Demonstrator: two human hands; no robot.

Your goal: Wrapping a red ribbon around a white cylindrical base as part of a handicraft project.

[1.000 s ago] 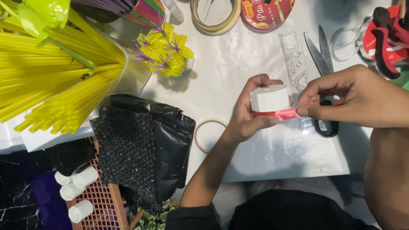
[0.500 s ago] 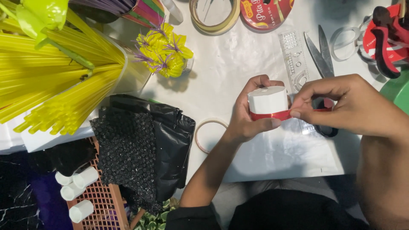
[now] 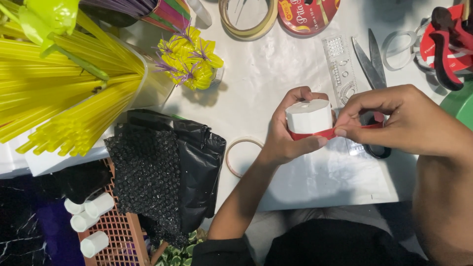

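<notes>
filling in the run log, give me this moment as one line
left hand: grips white cup | right hand: pinches red tape at cup's lower edge | scissors, ruler behind on white table

**White-covered table and what lies on it**

The table wears a white sheet. Taking the scissors as landmark: a clear ruler lies just left, tape rolls farther up-left, yellow paper flowers far left, a thin ring down-left.
</notes>
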